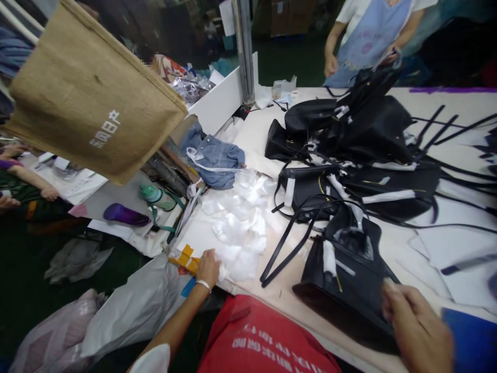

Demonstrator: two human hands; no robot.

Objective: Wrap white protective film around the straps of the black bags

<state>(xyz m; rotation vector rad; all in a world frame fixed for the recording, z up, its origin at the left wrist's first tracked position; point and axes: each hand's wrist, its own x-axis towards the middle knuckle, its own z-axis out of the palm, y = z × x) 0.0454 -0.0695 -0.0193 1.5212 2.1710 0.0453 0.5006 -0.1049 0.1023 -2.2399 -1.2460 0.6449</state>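
Note:
My left hand (208,267) rests at the table's near edge, fingers curled down, between an orange-yellow object (188,259) and a pile of thin white sheets (243,223). Its fingertips are hidden, so what they hold, if anything, does not show. My right hand (417,324) is raised at the lower right with fingers closed together, slightly blurred; I cannot make out anything in them. Just left of it a black handbag (349,280) lies tilted on the table, white wrapping around its strap fittings and clear plastic at its opening.
More black bags (373,129) with long straps are heaped behind. A denim bundle (217,158) lies beyond the white sheets. A tan bag (97,98) hangs at upper left. A purple bottle (126,215) lies left. Across the table stands a person in a blue apron (367,39).

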